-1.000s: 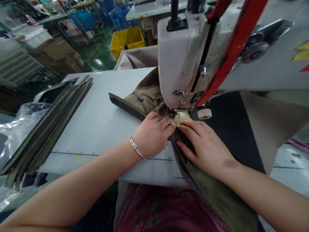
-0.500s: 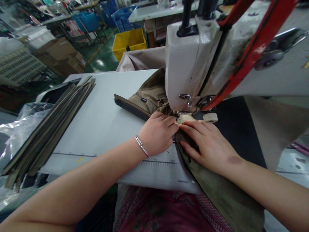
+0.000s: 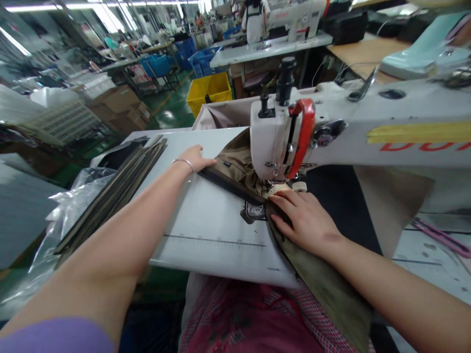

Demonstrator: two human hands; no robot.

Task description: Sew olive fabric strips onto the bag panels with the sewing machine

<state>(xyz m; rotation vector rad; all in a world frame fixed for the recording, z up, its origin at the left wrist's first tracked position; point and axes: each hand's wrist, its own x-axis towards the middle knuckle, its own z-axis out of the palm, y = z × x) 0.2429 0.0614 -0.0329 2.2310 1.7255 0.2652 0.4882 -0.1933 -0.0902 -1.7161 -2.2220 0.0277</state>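
Note:
My left hand (image 3: pixel 195 159) is at the far left end of a dark folded strip (image 3: pixel 231 185), with thumb and forefinger apart and the thumb touching the strip's end. The other fingers are partly hidden. My right hand (image 3: pixel 303 218) lies with stretched fingers on olive fabric (image 3: pixel 324 287), its fingertips beside the needle area of a white sewing machine (image 3: pixel 270 142). The strip runs diagonally to those fingertips. Crumpled brown fabric (image 3: pixel 241 157) with a small dark tab lies behind it. The olive fabric hangs over the table's front edge.
Several dark strips (image 3: pixel 121 189) lie stacked on the left of the white table (image 3: pixel 206 230), beside clear plastic (image 3: pixel 79 196). A ruler scale runs along the front. Pink-handled snips (image 3: pixel 441 238) lie at right. Behind stand a yellow crate (image 3: pixel 208 90) and cardboard boxes (image 3: pixel 117 103).
My left hand has moved from near the needle leftward to the strip's far end. My right hand stays by the needle. The camera view has lifted and drawn back.

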